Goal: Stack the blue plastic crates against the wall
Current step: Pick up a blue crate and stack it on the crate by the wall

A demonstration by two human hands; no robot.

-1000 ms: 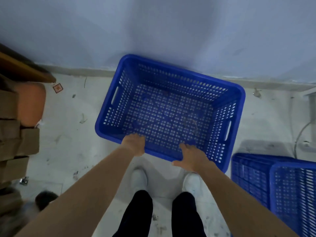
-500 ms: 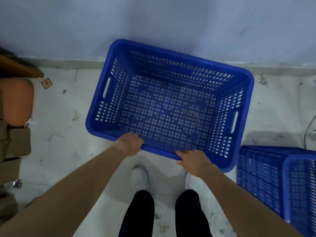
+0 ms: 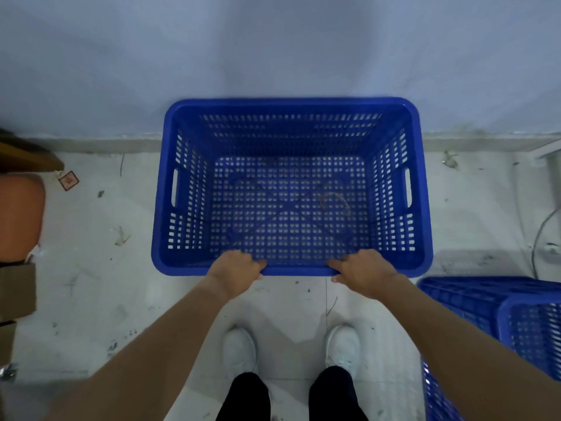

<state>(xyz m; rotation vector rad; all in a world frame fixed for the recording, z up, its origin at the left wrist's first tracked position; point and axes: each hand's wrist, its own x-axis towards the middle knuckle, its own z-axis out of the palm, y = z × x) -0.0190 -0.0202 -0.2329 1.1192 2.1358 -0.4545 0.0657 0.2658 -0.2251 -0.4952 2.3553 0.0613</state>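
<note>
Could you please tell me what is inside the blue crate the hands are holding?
The blue crate looks empty: only its perforated floor shows, with faint scuff marks. The strip just inside the near wall is hidden by the left hand and right hand.

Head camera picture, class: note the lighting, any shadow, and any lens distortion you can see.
Head view: dim, bluish, even light, no glare; a soft shadow lies on the floor right of the blue crate; the wide lens bows the wall's base and the crate's sides; the cardboard at the left edge looks slightly soft.
</note>
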